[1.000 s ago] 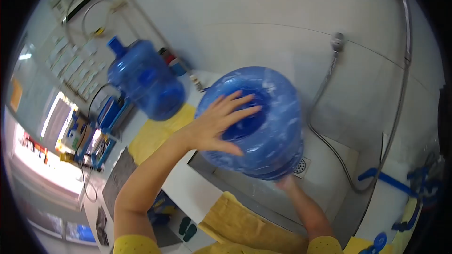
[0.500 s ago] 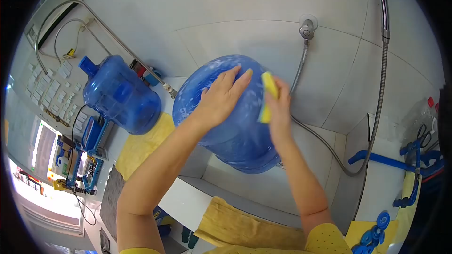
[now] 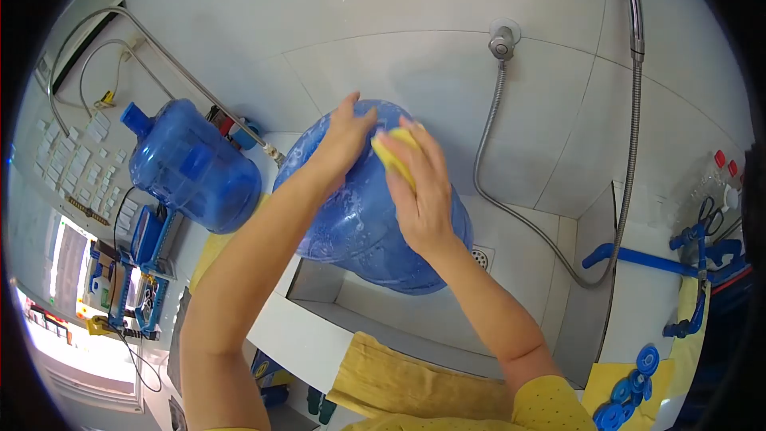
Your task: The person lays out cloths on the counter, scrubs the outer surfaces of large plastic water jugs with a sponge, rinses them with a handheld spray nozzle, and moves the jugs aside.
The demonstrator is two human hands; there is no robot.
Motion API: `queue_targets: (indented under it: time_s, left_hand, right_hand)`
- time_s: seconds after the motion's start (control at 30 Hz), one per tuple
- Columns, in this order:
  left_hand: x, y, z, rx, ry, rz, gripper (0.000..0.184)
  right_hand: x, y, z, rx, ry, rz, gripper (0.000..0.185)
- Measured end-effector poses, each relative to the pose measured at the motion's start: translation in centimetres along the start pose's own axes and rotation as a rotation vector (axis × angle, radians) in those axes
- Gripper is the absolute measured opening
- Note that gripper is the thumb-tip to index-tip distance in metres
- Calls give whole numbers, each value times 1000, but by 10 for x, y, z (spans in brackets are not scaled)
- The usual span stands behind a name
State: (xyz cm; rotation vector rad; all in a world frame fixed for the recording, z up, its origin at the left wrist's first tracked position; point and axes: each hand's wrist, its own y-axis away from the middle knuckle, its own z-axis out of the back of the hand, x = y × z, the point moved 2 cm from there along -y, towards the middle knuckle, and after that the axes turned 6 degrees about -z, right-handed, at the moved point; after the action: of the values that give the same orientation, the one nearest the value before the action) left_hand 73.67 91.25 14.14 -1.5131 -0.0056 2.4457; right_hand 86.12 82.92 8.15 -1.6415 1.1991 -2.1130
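The blue bottle [image 3: 367, 231] leans over the sink [image 3: 519, 295], beneath both your hands, hiding part of the basin. Your left hand [image 3: 345, 144] lies part-spread on its end; your right hand [image 3: 424, 195] curls round a yellow sponge [image 3: 389, 158], partly covered by fingers. White desk [image 3: 311, 339] edges the sink; tiled wall [image 3: 399, 8] behind.

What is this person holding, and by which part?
A yellow sponge, in the right hand, fingers across its near face. The left hand lies on the blue bottle; any grip is unclear.
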Motion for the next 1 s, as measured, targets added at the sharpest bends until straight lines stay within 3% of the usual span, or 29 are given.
queue_targets:
  time_s: [0.07, 0.1, 0.13, 0.17, 0.2, 0.27, 0.33, 0.37, 0.43, 0.5, 0.57, 0.67, 0.73, 0.8, 0.87, 0.97, 1.0]
  left_hand:
    - [1, 28, 22, 246, -357, -334, 65]
    - [1, 40, 40, 247, -363, -330, 65]
    - [0, 54, 55, 383, -452, -385, 61]
    - [3, 66, 67, 517, -536, -439, 58]
    - [14, 76, 76, 518, -537, -431, 58]
    - [31, 90, 90, 373, -747, -509, 60]
    - [25, 99, 82, 319, -736, -462, 61]
    - [24, 101, 81, 268, -718, -417, 62]
    - [27, 104, 82, 244, -711, -408, 56]
    - [29, 110, 78, 222, -694, -406, 49]
    - [27, 118, 67, 65, -687, -269, 47]
    - [-3, 121, 35, 95, -795, -242, 44]
    - [-19, 108, 11, 118, -902, -370, 43]
    - [-26, 87, -8, 154, -993, -463, 46]
    - [-24, 53, -7, 209, -805, -368, 53]
    - [-28, 47, 1, 326, -516, -229, 75]
    - [-29, 48, 7, 381, -412, -188, 88]
  right_hand:
    - [-24, 14, 11, -97, -18, 163, 34]
    - [-68, 25, 14, -44, -69, -181, 33]
    - [-124, 44, 17, 13, -120, -528, 32]
    - [-179, 66, 23, 104, -170, -773, 30]
    - [-220, 88, 30, 198, -219, -1018, 30]
    - [-241, 128, 37, 207, -910, -1708, 34]
    - [-220, 167, 22, 153, -1201, -1550, 40]
    - [-201, 180, 11, 124, -1075, -1272, 44]
    - [-175, 204, 6, 98, -946, -1005, 47]
    - [-167, 227, 3, 57, -1554, -1660, 46]
    - [-214, 219, 27, 42, -1389, -1686, 45]
    - [-221, 142, 51, 54, -960, -1653, 40]
    - [-199, 80, 41, 106, -429, -1228, 38]
    - [-124, 18, 24, 166, -415, -830, 39]
    - [-36, -10, 21, 105, -693, -728, 43]
    - [-13, 16, 22, 87, -134, -159, 43]
    - [-39, 31, 24, 89, -69, -296, 40]
